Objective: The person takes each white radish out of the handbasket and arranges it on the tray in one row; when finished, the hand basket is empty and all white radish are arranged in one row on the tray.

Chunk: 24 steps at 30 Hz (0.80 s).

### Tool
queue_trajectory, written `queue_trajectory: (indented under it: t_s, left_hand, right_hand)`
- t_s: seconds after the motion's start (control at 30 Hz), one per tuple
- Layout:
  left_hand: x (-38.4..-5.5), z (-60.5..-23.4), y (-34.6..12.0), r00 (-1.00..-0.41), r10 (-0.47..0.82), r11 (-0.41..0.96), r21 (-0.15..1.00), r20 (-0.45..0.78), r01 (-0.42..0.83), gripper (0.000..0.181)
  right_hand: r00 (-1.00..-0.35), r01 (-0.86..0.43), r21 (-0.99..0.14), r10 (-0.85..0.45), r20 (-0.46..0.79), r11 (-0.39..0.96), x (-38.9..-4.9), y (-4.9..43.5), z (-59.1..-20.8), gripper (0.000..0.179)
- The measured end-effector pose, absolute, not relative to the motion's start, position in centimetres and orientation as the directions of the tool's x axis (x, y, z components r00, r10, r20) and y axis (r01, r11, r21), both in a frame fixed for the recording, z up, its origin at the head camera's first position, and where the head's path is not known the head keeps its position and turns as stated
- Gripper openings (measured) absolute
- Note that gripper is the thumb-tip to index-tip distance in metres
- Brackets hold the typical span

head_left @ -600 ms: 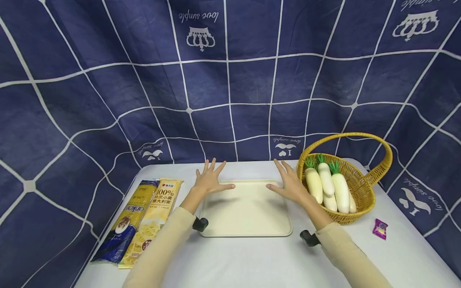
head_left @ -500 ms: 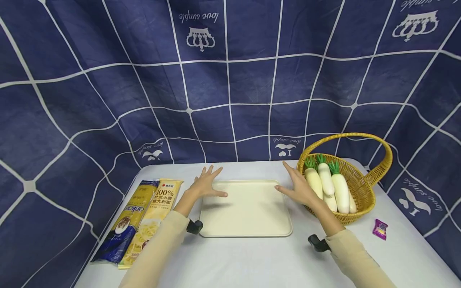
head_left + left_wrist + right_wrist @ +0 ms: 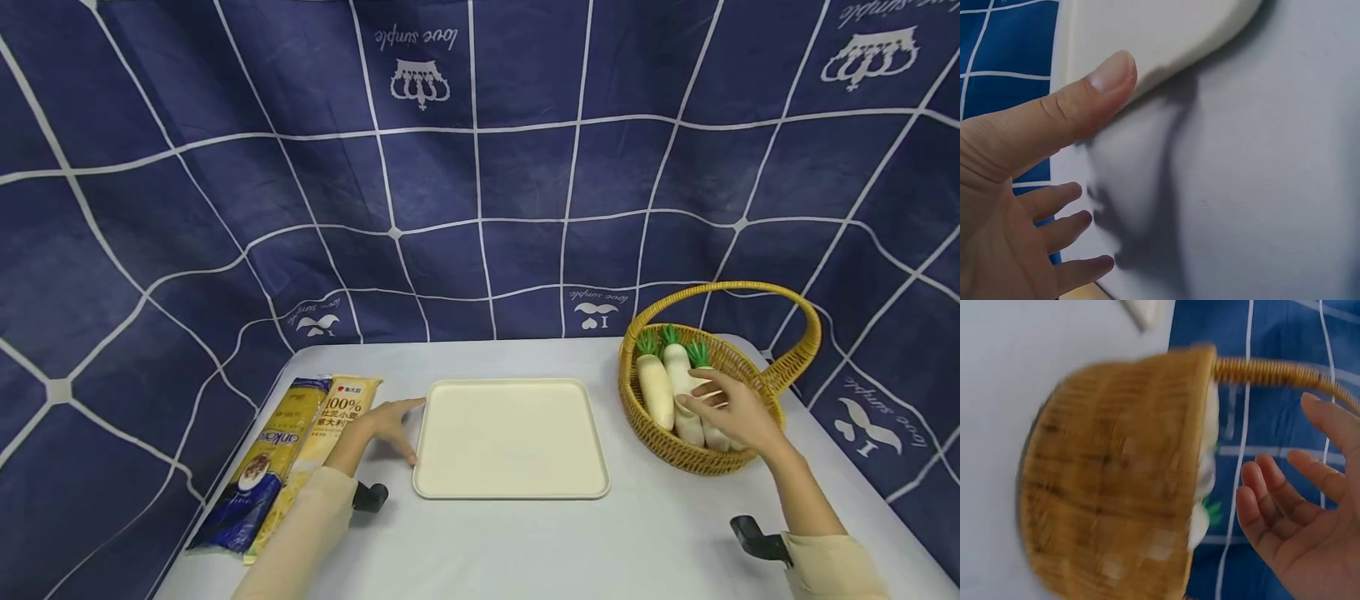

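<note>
My left hand (image 3: 388,427) hovers at the left edge of a cream tray (image 3: 512,440), thumb and fingers spread; whether it touches the rim I cannot tell. The left wrist view shows the thumb (image 3: 1094,94) in front of the tray's rim and the other fingers apart over the white table. My right hand (image 3: 738,410) is over a wicker basket (image 3: 675,450) of white radishes (image 3: 656,392) with green tops, partly covering some of them. In the right wrist view its fingers (image 3: 1316,475) are loosely bent and hold nothing, beside the basket's open side.
Two packs of pasta, one blue and gold (image 3: 258,462) and one pale yellow (image 3: 348,404), lie at the table's left, partly behind the left arm. The basket's tall handle (image 3: 806,342) arches up on the right. A blue checked curtain (image 3: 525,167) closes off the back.
My right hand has moved right, from beside the tray to above the radishes. My left hand has drawn left and down to the tray's left edge. The tray and basket stay in place.
</note>
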<state>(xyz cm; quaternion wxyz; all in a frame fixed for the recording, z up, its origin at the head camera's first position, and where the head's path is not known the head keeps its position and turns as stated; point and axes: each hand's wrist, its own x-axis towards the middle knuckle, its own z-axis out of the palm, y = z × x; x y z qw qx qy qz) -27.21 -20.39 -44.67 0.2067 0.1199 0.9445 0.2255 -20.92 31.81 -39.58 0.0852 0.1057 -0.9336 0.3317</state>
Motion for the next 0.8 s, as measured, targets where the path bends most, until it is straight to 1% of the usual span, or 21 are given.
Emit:
queue_trajectory:
  t_s: [0.1, 0.17, 0.23, 0.33, 0.4, 0.53, 0.63, 0.8]
  left_hand:
    - [-27.1, -45.1, -20.6, -0.887, 0.304, 0.875, 0.471, -0.348, 0.115, 0.111]
    - [-27.1, -45.3, -20.7, -0.885, 0.304, 0.879, 0.463, -0.353, 0.117, 0.113]
    - [-27.1, -45.5, -20.8, -0.882, 0.302, 0.882, 0.456, -0.361, 0.115, 0.115]
    - [-27.2, -45.7, -20.9, -0.873, 0.312, 0.885, 0.449, -0.374, 0.124, 0.117]
    - [-27.2, -45.8, -20.9, -0.871, 0.311, 0.886, 0.448, -0.38, 0.121, 0.116]
    - [-27.3, -46.1, -20.9, -0.873, 0.306, 0.889, 0.441, -0.379, 0.12, 0.116]
    - [-27.3, -46.3, -20.8, -0.88, 0.297, 0.888, 0.446, -0.37, 0.112, 0.119]
    - [-27.3, -46.1, -20.3, -0.889, 0.281, 0.887, 0.453, -0.363, 0.095, 0.122]
  right_hand:
    - [-0.963, -0.23, -0.593, -0.094, 0.252, 0.772, -21.3, 33.6, -40.3, 0.056]
    - [-0.967, -0.209, -0.585, -0.077, 0.243, 0.783, -21.7, 34.6, -40.8, 0.06]
    - [-0.976, -0.177, -0.577, -0.066, 0.208, 0.798, -22.0, 35.4, -41.3, 0.066]
    - [-0.991, -0.114, -0.565, -0.057, 0.117, 0.817, -22.4, 36.4, -41.8, 0.077]
    - [-0.996, -0.082, -0.548, -0.053, 0.068, 0.833, -22.6, 36.9, -42.1, 0.08]
    - [-0.998, -0.053, -0.533, -0.061, 0.002, 0.844, -23.3, 37.4, -42.5, 0.08]
    - [-0.997, -0.03, -0.534, -0.064, -0.045, 0.845, -23.9, 37.6, -42.6, 0.081]
    - [-0.994, -0.023, -0.535, -0.076, -0.078, 0.845, -24.6, 37.7, -42.6, 0.082]
